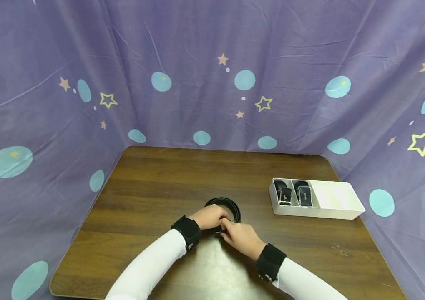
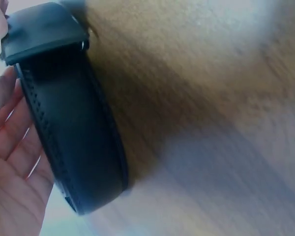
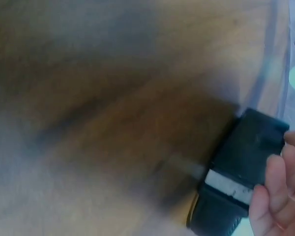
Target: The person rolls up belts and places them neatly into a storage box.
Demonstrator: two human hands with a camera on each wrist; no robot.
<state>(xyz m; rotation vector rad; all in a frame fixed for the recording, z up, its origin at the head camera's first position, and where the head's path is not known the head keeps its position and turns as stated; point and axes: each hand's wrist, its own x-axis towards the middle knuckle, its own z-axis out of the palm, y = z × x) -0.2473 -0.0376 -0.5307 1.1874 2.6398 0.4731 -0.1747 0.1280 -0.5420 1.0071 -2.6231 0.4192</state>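
A black leather belt (image 1: pixel 236 208) is wound into a loose coil on the table, in front of both hands. My left hand (image 1: pixel 209 216) holds the coil from its near left side, and in the left wrist view its fingers lie along the stitched strap (image 2: pixel 83 132). From the right, my right hand (image 1: pixel 243 238) pinches the belt's buckle end. The right wrist view shows the dark buckle (image 3: pixel 258 142) with a silver strip beside the fingertips. In the head view the hands partly cover the coil's near side.
At the right stands a white divided box (image 1: pixel 336 196). Its two left compartments each hold a rolled black belt, one with a dark buckle (image 1: pixel 285 196), the other with a silver-framed buckle (image 1: pixel 304 196). A purple patterned curtain (image 1: pixel 197 50) surrounds the wooden table (image 1: pixel 152 179).
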